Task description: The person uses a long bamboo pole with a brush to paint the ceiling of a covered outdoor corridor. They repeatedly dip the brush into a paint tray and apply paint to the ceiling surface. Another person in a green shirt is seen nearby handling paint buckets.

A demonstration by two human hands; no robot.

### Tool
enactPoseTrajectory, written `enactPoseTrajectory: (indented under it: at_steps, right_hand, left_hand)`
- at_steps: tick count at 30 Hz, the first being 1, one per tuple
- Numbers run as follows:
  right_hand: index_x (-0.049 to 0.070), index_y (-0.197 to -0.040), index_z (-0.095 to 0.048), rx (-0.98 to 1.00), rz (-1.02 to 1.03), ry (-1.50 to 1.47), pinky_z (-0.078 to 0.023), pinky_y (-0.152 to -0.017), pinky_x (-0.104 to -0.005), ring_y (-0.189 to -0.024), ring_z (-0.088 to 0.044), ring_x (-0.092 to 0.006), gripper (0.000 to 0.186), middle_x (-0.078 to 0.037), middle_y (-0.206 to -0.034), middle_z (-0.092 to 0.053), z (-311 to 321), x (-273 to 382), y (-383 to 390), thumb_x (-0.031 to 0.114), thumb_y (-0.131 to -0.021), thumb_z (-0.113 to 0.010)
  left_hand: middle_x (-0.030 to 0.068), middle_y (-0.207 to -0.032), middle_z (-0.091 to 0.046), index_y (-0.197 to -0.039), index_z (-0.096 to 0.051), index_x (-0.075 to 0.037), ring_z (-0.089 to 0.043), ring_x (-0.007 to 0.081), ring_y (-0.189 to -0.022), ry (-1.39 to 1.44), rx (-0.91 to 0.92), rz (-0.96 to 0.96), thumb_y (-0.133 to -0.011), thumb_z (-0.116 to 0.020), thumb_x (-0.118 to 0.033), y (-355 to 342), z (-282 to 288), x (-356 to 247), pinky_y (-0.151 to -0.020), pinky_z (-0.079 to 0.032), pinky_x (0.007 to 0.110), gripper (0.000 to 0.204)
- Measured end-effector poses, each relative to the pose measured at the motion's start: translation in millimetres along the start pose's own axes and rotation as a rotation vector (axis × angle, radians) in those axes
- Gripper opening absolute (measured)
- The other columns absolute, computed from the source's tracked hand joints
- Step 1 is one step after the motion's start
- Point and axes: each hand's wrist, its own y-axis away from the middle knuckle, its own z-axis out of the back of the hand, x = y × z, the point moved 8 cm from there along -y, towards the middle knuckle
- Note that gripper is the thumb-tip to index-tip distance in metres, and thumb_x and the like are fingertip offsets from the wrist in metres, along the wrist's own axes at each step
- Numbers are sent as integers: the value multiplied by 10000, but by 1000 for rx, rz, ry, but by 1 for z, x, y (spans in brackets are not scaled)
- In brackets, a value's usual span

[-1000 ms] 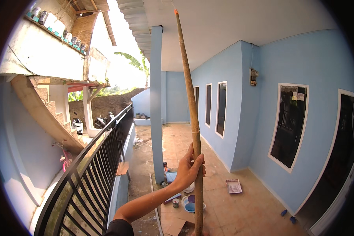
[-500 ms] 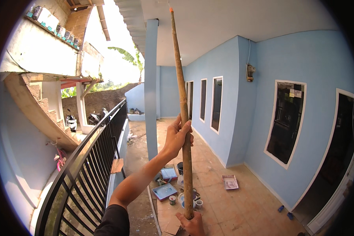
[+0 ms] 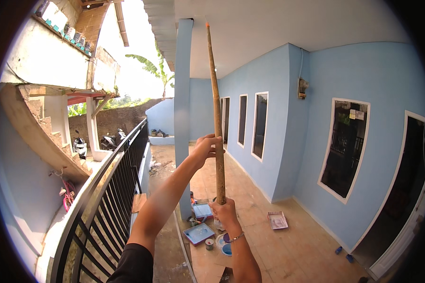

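A long bamboo pole (image 3: 216,101) with an orange tip rises away from me toward the white ceiling. My left hand (image 3: 206,149) is loosely wrapped around its middle, fingers curled behind it. Lower down, my right hand (image 3: 225,214) grips the pole's thick bottom end; a bracelet circles that wrist. A thin piece shows faintly above the orange tip, too fine to make out. Whether the pole touches the ceiling I cannot tell.
Paint trays (image 3: 198,233), a small can (image 3: 209,244) and blue-stained tubs (image 3: 226,249) stand on the tiles below. Another tray (image 3: 277,220) lies to the right. A black railing (image 3: 104,203) runs along the left, beside a blue pillar (image 3: 182,108). Blue walls with windows (image 3: 343,148) line the right.
My right hand has come up with the pole's bottom end, much closer to my left hand. The pole has slid forward past the left hand, and its tip appears slightly lower in view.
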Motion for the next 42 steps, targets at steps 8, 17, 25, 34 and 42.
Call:
enactPoseTrajectory:
  at_steps: [8,17,25,34,42]
  right_hand:
    - [49,-696,-573,-40,-31,73,-378,-432,-265,-480,-515,-78,248,6,-589,-557,54,-69,133,96,-871,-743]
    - [59,-824,-657,-316,13,325,-418,-532,-329,-607,-516,-101,184,24,-657,-551,171,-154,343,181,-838,-793]
    - [74,-756,-613,-262,-75,331,-390,-515,-311,-578,-493,-90,215,33,-628,-523,158,-144,406,175,-847,-781]
    - [92,-693,-564,-119,-128,63,-351,-474,-321,-513,-460,-91,275,34,-582,-494,95,-105,311,176,-877,-752]
    - [105,-679,-569,-405,297,890,-410,-506,-373,-507,-492,-120,372,-3,-570,-502,110,-136,381,346,-798,-826]
  left_hand:
    - [186,-1103,-698,-1291,-553,45,-751,309,-956,58,62,43,-1007,-628,-287,68,-50,3,-852,-595,383,443]
    - [203,-1058,-724,-1435,-441,55,-766,318,-875,19,82,-142,-968,-717,-225,153,-152,-68,-784,-634,368,611]
    - [191,-995,-739,-1499,-404,57,-766,290,-822,113,118,-258,-976,-696,-153,224,-182,-85,-782,-653,400,635]
    - [174,-927,-729,-1413,-497,100,-758,272,-734,-102,-49,-236,-998,-636,-145,121,-115,-139,-692,-624,348,502]
    - [202,-932,-736,-1488,-401,105,-754,250,-733,-26,19,-290,-987,-665,-86,193,-133,-84,-691,-655,352,598]
